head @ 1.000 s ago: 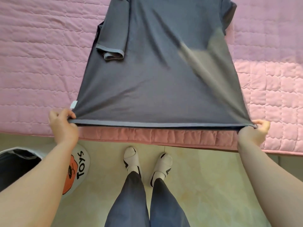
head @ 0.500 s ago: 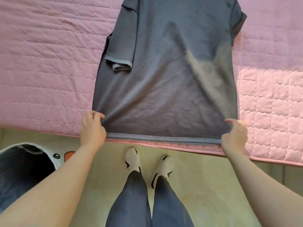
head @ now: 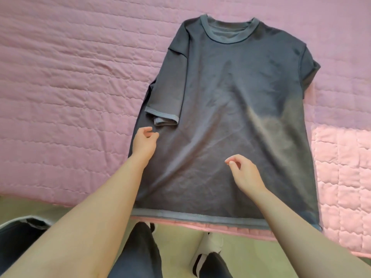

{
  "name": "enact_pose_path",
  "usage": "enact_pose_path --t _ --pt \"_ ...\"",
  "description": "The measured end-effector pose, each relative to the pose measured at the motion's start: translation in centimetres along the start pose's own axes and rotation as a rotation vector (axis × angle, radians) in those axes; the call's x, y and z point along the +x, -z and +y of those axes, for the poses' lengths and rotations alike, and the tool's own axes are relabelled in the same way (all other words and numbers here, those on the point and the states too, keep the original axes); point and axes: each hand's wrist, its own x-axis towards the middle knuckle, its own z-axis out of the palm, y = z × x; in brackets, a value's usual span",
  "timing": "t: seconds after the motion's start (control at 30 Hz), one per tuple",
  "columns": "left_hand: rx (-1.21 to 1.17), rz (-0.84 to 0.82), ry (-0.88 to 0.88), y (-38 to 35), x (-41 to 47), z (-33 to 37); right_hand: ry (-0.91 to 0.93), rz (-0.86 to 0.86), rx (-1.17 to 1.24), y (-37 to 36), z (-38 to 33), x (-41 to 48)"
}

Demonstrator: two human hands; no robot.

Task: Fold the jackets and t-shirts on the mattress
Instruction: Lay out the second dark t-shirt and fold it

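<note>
A dark grey t-shirt [head: 230,109] lies spread face up on the pink quilted mattress [head: 70,87], collar at the far end, hem along the near edge. Its left sleeve [head: 166,97] is folded inward over the body; the right sleeve sticks out a little. My left hand [head: 145,143] hovers over the shirt's left side just below the folded sleeve, fingers loosely curled and holding nothing. My right hand [head: 244,173] hovers over the lower middle of the shirt, fingers apart and empty.
The mattress edge [head: 200,227] runs across the near side, with beige floor below it. A dark bin or basket [head: 18,235] sits at the lower left by the floor. My legs and white slippers stand right against the mattress edge.
Both hands have let go of the shirt's hem and moved up over the shirt body. The shirt now lies flat on the mattress, and the view has shifted forward.
</note>
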Motion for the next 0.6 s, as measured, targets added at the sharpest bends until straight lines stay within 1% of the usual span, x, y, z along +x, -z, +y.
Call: enact_pose_path --t 0.1,0.17,0.27,0.3,0.4,0.5,0.53,0.57,0.6 --pt "-0.103 0.077 -0.060 -0.8 4.3 3.6 0.064 -0.007 0.015 -1.5 -3.9 3.7" --pt "-0.050 0.088 -0.077 -1.2 6.5 5.3 0.101 0.027 0.047 -2.3 -6.6 6.0" --pt "0.030 -0.080 -0.063 -1.1 8.2 6.5 0.107 0.093 0.116 -3.9 -10.6 9.4" --pt "0.064 -0.104 -0.063 -0.7 8.8 6.7 0.084 0.122 0.152 -4.7 -12.0 10.6" --pt "0.133 -0.074 -0.018 -0.1 9.8 6.3 0.030 0.226 0.191 -6.2 -14.9 12.6" --pt "0.084 -0.183 0.051 0.8 11.8 6.3 -0.007 0.220 0.149 -7.4 -18.4 15.1" --pt "0.136 -0.228 0.024 1.1 11.8 6.5 -0.032 0.197 0.146 -7.6 -19.1 15.7" --pt "0.203 -0.243 -0.039 1.5 12.3 6.9 -0.053 0.182 0.141 -7.8 -20.1 16.5" --pt "0.242 -0.229 -0.117 2.0 12.6 7.5 -0.069 0.177 0.135 -7.9 -20.6 17.2"
